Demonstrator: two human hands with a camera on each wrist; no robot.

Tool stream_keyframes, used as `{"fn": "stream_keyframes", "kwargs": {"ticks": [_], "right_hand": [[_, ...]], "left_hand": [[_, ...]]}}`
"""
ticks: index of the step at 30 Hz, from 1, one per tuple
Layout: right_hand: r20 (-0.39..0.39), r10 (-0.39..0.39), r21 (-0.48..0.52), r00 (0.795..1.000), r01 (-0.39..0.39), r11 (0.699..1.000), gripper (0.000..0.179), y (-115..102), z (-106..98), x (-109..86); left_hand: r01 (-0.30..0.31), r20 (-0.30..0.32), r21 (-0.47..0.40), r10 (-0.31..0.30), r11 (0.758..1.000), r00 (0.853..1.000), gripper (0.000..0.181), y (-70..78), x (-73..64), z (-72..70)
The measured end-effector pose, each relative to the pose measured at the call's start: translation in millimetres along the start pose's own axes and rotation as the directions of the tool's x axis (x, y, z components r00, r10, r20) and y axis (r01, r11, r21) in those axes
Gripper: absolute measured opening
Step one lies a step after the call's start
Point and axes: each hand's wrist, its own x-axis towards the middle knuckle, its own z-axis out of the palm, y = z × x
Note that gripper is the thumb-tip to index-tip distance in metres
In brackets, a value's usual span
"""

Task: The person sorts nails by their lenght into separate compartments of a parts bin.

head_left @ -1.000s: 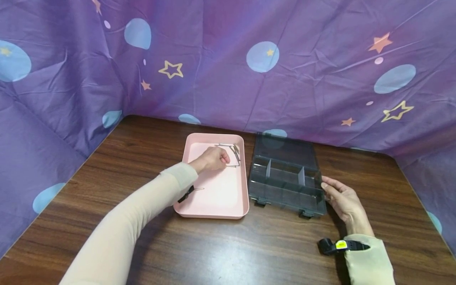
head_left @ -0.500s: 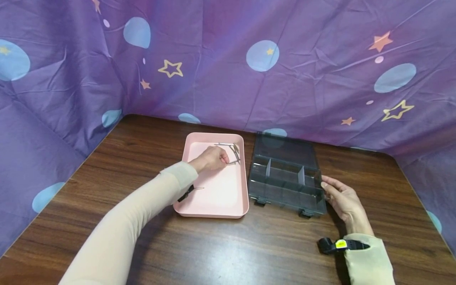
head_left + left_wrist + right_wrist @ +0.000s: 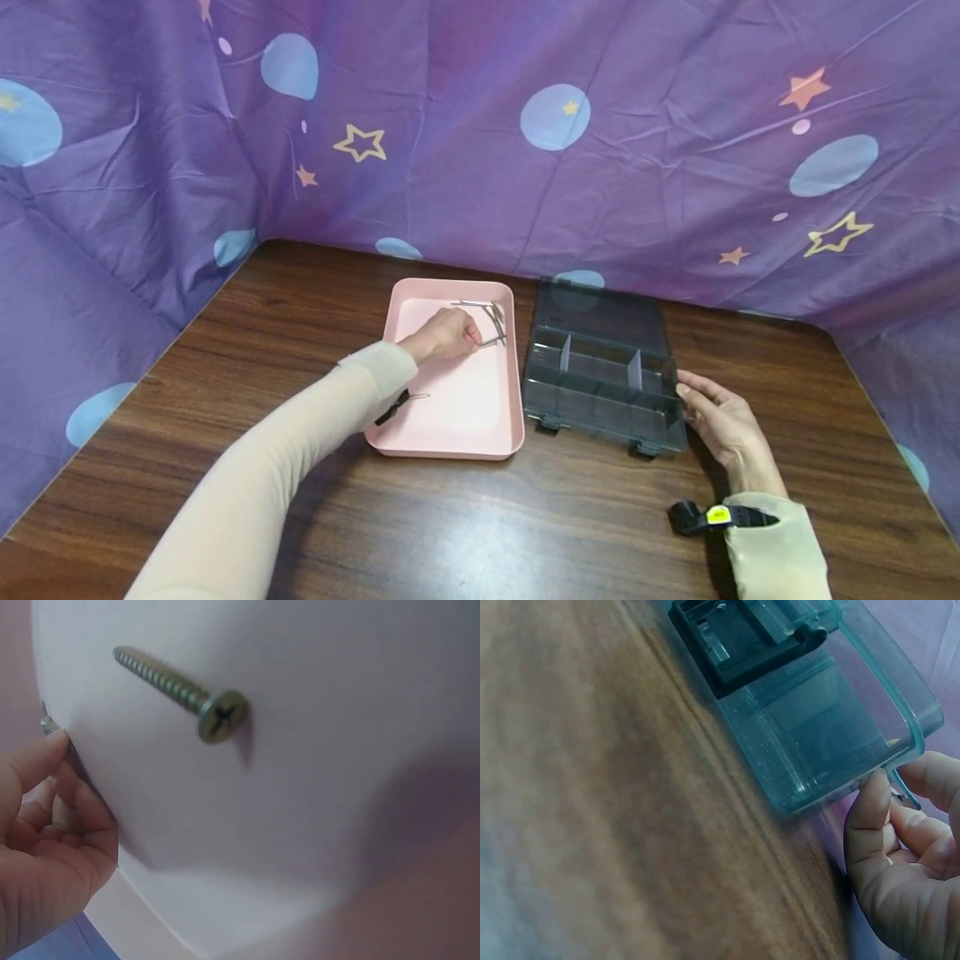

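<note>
While the left grip [image 3: 446,333] is pinching a slender screw [image 3: 491,342] inside the pink tray [image 3: 465,417], the right grip [image 3: 723,421] is grasping the open-lidded compartment box [image 3: 600,419] at its right wall. Loose metal fasteners [image 3: 496,322] are lying near the pinched screw; a cross-recessed screw [image 3: 165,682] is lying on the tray floor. Tray and box are standing side by side on the desk [image 3: 375,525].
</note>
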Motion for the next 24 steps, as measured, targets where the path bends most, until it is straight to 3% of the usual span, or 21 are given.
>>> {"fn": "stream_keyframes", "kwargs": {"ticks": [7,24], "right_hand": [[-0.001,0.002,-0.002,1.0,-0.002,1.0,0.028,0.1,-0.9,0.1],[0.022,-0.007,0.013,1.0,0.007,1.0,0.03,0.6,-0.7,-0.7]], "left_hand": [[-0.013,0.014,0.032,0.013,0.999,1.0,0.015,1.5,-1.2,-1.9],[0.007,0.04,0.017,-0.008,1.0,0.999,0.02,4.3,-5.1,-7.1]]}}
